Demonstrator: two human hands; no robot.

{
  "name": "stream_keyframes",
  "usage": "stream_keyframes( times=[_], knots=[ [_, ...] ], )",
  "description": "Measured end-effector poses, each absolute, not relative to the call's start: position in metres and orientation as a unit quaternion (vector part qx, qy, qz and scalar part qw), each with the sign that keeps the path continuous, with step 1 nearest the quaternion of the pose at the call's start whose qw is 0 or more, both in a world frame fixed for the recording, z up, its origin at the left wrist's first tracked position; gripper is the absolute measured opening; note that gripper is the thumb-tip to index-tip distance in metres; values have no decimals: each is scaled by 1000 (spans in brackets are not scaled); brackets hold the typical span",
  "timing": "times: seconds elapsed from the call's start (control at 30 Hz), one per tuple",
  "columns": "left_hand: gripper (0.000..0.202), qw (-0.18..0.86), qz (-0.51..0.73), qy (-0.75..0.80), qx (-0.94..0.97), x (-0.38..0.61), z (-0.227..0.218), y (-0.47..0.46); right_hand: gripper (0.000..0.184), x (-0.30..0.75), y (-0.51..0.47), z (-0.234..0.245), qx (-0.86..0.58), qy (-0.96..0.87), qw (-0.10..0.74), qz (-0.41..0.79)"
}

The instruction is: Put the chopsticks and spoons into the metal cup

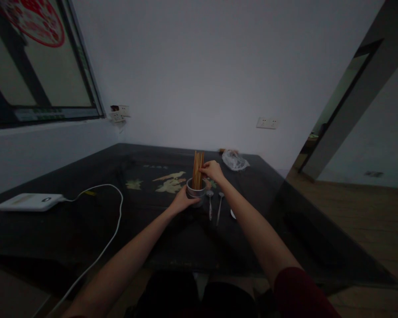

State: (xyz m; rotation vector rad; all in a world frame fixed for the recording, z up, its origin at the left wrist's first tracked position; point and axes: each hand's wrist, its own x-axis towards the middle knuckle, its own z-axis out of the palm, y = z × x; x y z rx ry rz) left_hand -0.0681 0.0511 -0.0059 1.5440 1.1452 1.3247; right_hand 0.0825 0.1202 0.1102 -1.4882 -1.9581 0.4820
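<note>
Left of the metal cup (196, 193), the way's being blocked by the left hand (182, 201); above it, by chopsticks (197, 171) plus the right hand (212, 169). Just right, low passes are being messed up by two spoons (210, 210), then the right forearm (255, 223). Behind-right of it, room's being eaten by a plastic bag (235, 160). Further left, a decent lane's being offered by the tabletop (146, 210), up to the white cable (120, 212).

"Can any writing be read here?"
"No word can be read. A small row of marks (155, 166), like lettering, is seen on the dark table (172, 243), but it is too blurred."
"And on the white device (29, 202)?"
"A small oval spot (46, 199) is seen there; no number can be made out."
</note>
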Motion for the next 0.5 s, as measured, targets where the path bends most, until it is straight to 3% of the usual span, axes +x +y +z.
stream_keyframes(
  times=[0.5],
  knots=[
    [79,374,511,460,623,-69,-4,51,11,81,126,106,-558,-729,316,238]
  ],
)
